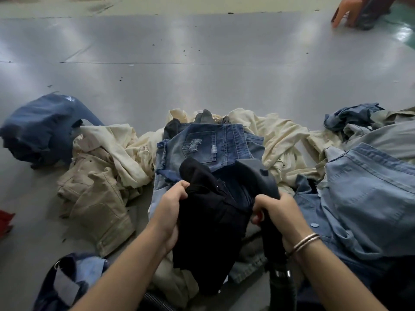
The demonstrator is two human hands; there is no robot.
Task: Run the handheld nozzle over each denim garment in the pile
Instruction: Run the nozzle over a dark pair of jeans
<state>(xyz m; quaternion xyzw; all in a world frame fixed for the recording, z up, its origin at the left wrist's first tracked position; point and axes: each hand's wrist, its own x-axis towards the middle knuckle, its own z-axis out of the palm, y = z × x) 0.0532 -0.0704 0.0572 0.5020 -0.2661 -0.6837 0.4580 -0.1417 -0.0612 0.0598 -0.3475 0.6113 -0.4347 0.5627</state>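
Head view. Grey floor [202,63], glossy, strewn with small dark specks.

Item 1: black garment [208,216], at centre, lifted off the pile and bunched between both hands. Left hand [170,212] at its 9 o'clock edge, fingers curled round a fold of the cloth. Right hand [276,212] at its 3 o'clock edge, fingers curled into the dark fabric; two thin bangles [306,242] on that wrist.

Item 2: nozzle [281,281], black, with a metallic band, at 5 o'clock from the black garment, below the right wrist. Whether the right hand also grips it cannot be told. A ribbed black hose [155,303] shows at 6 o'clock, at the lower frame edge.

Item 3: distressed blue jeans [206,147], back pocket up, at 12 o'clock from the black garment and partly under it.

Item 4: cream garments [280,140], spread behind and beside the jeans from 10 to 2 o'clock.

Item 5: beige jacket [96,198], at 9 o'clock, crumpled on the floor.

Item 6: dark blue garment [40,131], at 10 o'clock, apart from the main heap.

Item 7: light blue denim [363,198], at 3 o'clock, a large heap touching the right forearm's side.

Item 8: crumpled blue piece [350,117], at 2 o'clock.

Item 9: dark blue piece with pale patches [67,281], at 7 o'clock.
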